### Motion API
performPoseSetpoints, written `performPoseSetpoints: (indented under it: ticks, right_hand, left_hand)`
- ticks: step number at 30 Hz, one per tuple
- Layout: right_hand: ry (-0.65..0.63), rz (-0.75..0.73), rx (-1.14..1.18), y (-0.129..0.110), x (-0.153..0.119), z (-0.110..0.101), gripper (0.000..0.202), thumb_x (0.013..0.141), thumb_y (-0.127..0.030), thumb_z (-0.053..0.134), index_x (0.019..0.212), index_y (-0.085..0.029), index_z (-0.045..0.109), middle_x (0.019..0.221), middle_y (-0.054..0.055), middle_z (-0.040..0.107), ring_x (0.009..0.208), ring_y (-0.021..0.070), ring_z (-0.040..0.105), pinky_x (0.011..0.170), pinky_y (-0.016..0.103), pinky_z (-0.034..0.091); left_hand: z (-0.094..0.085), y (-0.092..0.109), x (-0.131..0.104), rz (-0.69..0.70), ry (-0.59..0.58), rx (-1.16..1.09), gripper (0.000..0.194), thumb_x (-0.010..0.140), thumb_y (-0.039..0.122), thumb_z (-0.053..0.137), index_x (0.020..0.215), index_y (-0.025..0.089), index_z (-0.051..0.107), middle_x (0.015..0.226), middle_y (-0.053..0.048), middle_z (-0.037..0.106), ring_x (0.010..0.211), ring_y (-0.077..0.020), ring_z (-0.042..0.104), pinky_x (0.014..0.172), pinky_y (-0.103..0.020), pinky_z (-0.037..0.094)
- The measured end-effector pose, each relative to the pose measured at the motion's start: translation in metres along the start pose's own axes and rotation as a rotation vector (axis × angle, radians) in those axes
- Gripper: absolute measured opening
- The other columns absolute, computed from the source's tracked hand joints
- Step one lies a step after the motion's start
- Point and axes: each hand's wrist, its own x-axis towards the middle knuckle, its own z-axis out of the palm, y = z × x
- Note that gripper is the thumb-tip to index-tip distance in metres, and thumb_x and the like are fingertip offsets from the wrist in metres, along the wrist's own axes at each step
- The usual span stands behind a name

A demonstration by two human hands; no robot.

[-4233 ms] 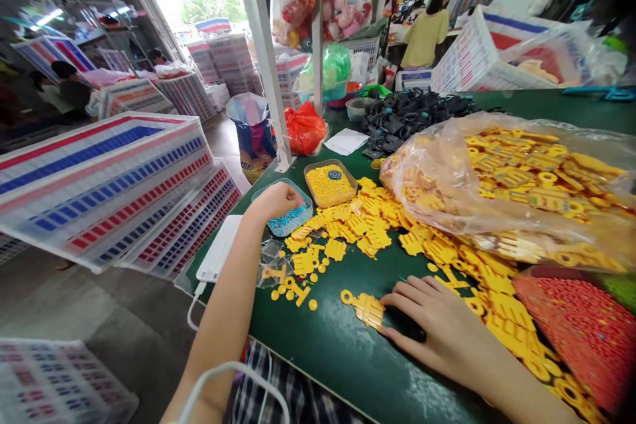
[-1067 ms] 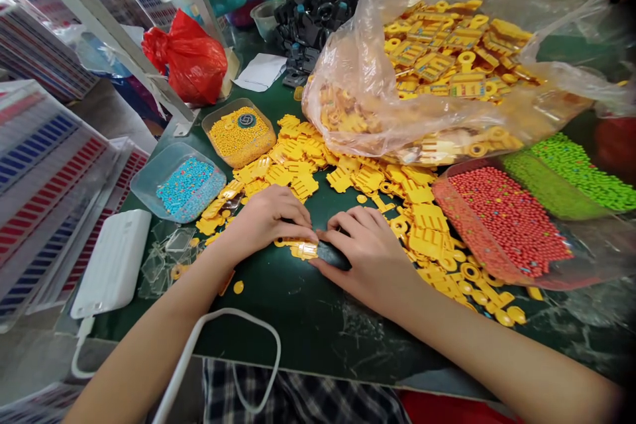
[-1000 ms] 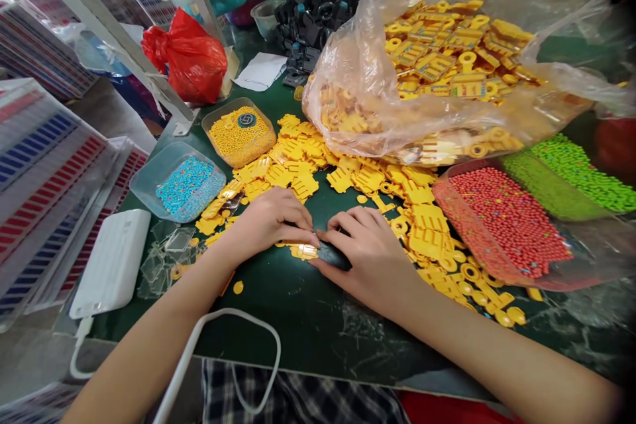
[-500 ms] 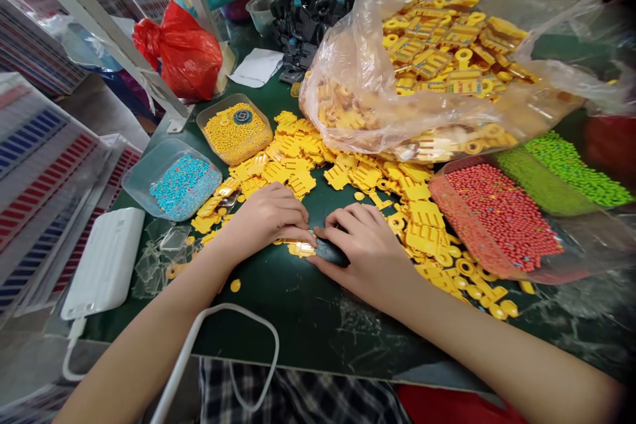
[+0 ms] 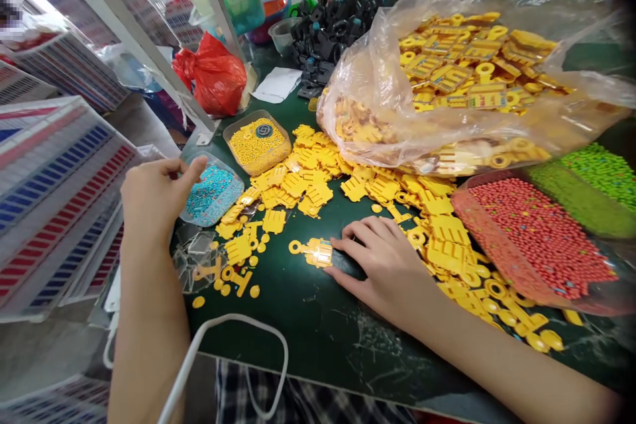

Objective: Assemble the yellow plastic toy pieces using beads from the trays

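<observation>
Cable: a white cable (image 5: 233, 338) loops over the near edge of the green table (image 5: 308, 324), just in front of the person's lap.

Right hand: the right hand (image 5: 385, 265) lies palm down on the table, fingers loosely spread and flat; its fingertips touch the right edge of the yellow plastic piece (image 5: 314, 252). It presses the piece rather than grips it. Whether something dark sits under the palm cannot be told.

Yellow plastic piece: it lies flat on bare table, ring end to the left, apart from the loose yellow parts (image 5: 318, 179) behind it.

What changed: half a second ago both hands met over this piece; now the left hand has gone off to the left, and the piece lies uncovered, held by the right fingertips alone.

Left hand: the left hand (image 5: 154, 195) is raised, wrist bent, thumb and forefinger drawn together in a pinch at the near rim of the tub of blue beads (image 5: 212, 189). Whether a bead sits in the pinch is too small to tell.

Beside: clear plastic covers (image 5: 196, 255) lie below that tub.

Farther: a tub of yellow beads (image 5: 258, 140), a tray of red beads (image 5: 536, 238), green beads (image 5: 596, 182).

Farthest: a clear bag of yellow parts (image 5: 462, 79), black parts (image 5: 332, 30), a red bag (image 5: 213, 76).
</observation>
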Motion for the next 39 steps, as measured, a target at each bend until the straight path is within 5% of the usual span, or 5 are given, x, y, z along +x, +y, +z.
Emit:
performPoseSetpoints:
  ticks: [6,15,25,31,39]
  right_hand:
    - [0.019,-0.006,-0.005,0.0,-0.001,0.002,0.016,0.083,-0.03,0.068,0.09,-0.016,0.068,0.087,0.006,0.064,0.084,0.022,0.052,0.077,0.035,0.037]
    - [0.027,0.005,-0.026,-0.001,0.001,0.003,0.014,0.081,-0.03,0.068,0.086,-0.017,0.067,0.083,0.005,0.063,0.081,0.0223,0.052,0.073,0.035,0.035]
    - [-0.005,-0.012,-0.031,0.002,0.002,0.002,0.012,0.084,-0.031,0.063,0.086,-0.019,0.065,0.082,0.004,0.063,0.08,0.0217,0.051,0.073,0.035,0.034]
    - [-0.001,-0.016,-0.048,0.0,0.002,0.002,0.014,0.087,-0.032,0.06,0.085,-0.019,0.066,0.082,0.006,0.063,0.08,0.022,0.051,0.073,0.036,0.034]
    - [0.0,-0.042,-0.064,0.001,0.002,0.002,0.015,0.082,-0.032,0.067,0.086,-0.018,0.067,0.082,0.005,0.063,0.08,0.0219,0.05,0.074,0.035,0.033]
  left_hand:
    - [0.004,-0.002,0.004,-0.172,-0.305,0.183,0.044,0.084,0.056,0.057,0.062,0.022,0.073,0.044,0.0,0.049,0.053,-0.018,0.049,0.053,-0.029,0.029]
    - [0.015,0.028,0.023,0.081,-0.035,-0.071,0.038,0.089,0.048,0.049,0.088,0.02,0.075,0.077,-0.005,0.072,0.066,-0.0177,0.06,0.061,-0.028,0.04]
    - [0.026,0.083,0.099,0.273,-0.848,0.41,0.016,0.072,0.029,0.069,0.076,0.015,0.077,0.074,-0.005,0.074,0.073,-0.0209,0.065,0.064,-0.026,0.044]
    - [0.04,0.081,0.101,0.246,-0.8,0.362,0.016,0.056,0.024,0.077,0.048,0.018,0.064,0.044,0.001,0.055,0.061,-0.0205,0.061,0.061,-0.027,0.042]
    - [0.044,0.054,0.093,0.36,-0.649,0.233,0.009,0.067,0.025,0.068,0.067,0.02,0.075,0.067,-0.005,0.073,0.061,-0.0184,0.061,0.058,-0.026,0.039]
